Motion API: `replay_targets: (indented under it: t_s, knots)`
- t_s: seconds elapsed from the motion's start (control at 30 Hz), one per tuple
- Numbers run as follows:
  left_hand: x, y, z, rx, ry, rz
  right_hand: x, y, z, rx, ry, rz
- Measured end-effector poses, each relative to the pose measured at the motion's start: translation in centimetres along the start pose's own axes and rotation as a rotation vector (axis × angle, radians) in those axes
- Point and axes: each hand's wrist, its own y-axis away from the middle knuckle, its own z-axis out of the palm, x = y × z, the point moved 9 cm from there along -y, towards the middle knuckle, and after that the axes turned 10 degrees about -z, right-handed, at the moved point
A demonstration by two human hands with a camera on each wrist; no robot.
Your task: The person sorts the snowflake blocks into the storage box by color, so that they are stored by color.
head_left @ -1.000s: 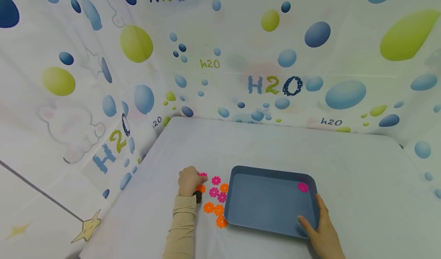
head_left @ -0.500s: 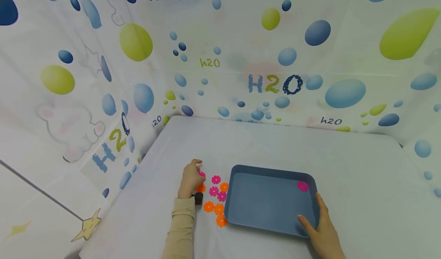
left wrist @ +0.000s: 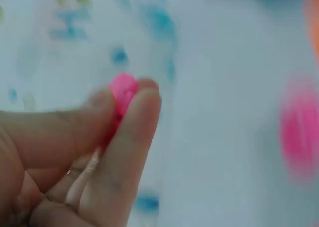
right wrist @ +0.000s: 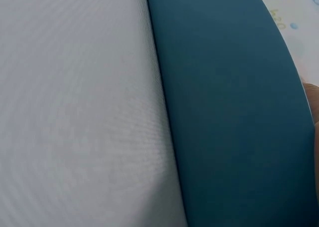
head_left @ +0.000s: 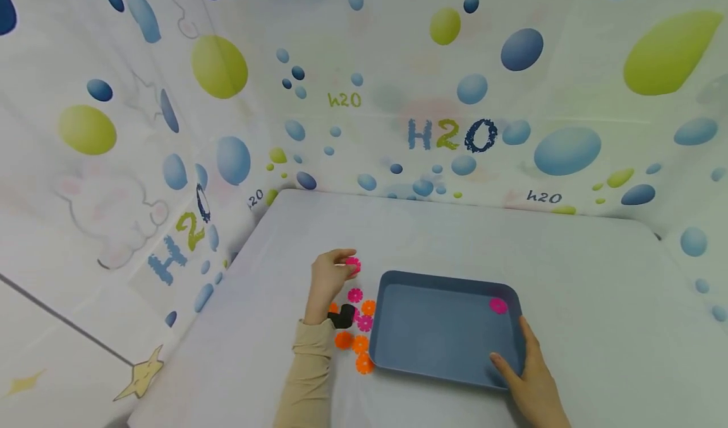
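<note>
My left hand [head_left: 331, 276] pinches a pink notched plastic disc [head_left: 354, 264] between thumb and fingers, above the table left of the tray. In the left wrist view that disc [left wrist: 123, 93] shows edge-on between the fingertips. My right hand [head_left: 534, 377] holds the right side of the blue-grey tray [head_left: 432, 333], its thumb over the rim and inside. The right wrist view shows the tray's outer wall [right wrist: 229, 107], with part of the hand at the right edge. One pink disc [head_left: 498, 306] lies inside the tray near its far right corner.
Several pink and orange notched discs lie between the left forearm and the tray, among them a pink disc [head_left: 355, 295] and an orange disc [head_left: 364, 363]. A black wrist device [head_left: 343, 316] partly hides some. Patterned curtains [head_left: 364, 99] stand behind the white table [head_left: 455, 232].
My left hand has lifted a pink disc from the group and moved up and right with it. The right hand has stayed at the tray, and the view has shifted slightly.
</note>
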Motion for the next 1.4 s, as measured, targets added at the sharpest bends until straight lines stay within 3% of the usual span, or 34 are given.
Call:
replay_targets:
  t_s: [0.13,0.23,0.3,0.43,0.57,0.7,0.8,0.97,1.1,1.2,1.27,1.33,1.4]
  knots:
    - [1.8,0.3,6.6,-0.263,0.159,-0.049,-0.1,-0.1,0.0,0.007,-0.004,-0.007]
    - [1.6,0.9,12.3,-0.439,0.215,-0.157,-0.2,-0.3,0.2,0.007,-0.006,-0.014]
    - [0.7,1.3,15.6,-0.518,0.202,-0.237,-0.3,-0.5,0.4,0.010,-0.005,-0.024]
    - [-1.4,2.0,20.1,-0.575,0.117,-0.348,-0.4,-0.9,1.2,0.010,-0.012,-0.038]
    - [-2.6,2.3,21.9,-0.542,0.048,-0.385,-0.6,-0.9,1.7,0.007,-0.026,-0.040]
    - [-2.6,2.5,22.5,-0.506,-0.023,-0.385,-1.0,-0.8,1.6,0.010,-0.017,-0.037]
    - [-2.1,2.6,22.7,-0.489,-0.084,-0.346,-1.1,-0.7,1.5,0.010,-0.010,-0.039]
    - [-1.4,3.0,22.0,-0.452,-0.206,-0.230,-1.2,-0.5,1.4,0.008,-0.008,-0.044]
    - [0.1,3.3,20.8,-0.480,-0.243,-0.108,-0.8,-0.3,1.2,0.015,-0.014,-0.036]
    - [2.3,3.4,18.8,-0.519,-0.150,-0.024,-0.4,-0.2,0.7,0.024,-0.018,-0.025]
    - [3.7,3.1,16.7,-0.515,-0.040,0.025,-0.2,-0.2,0.3,0.034,-0.018,-0.024]
    - [4.8,2.7,13.9,-0.478,0.066,0.060,0.0,-0.2,0.0,0.033,-0.017,-0.022]
    - [4.9,1.9,10.9,-0.404,0.156,0.072,0.0,-0.2,-0.3,0.039,-0.012,-0.028]
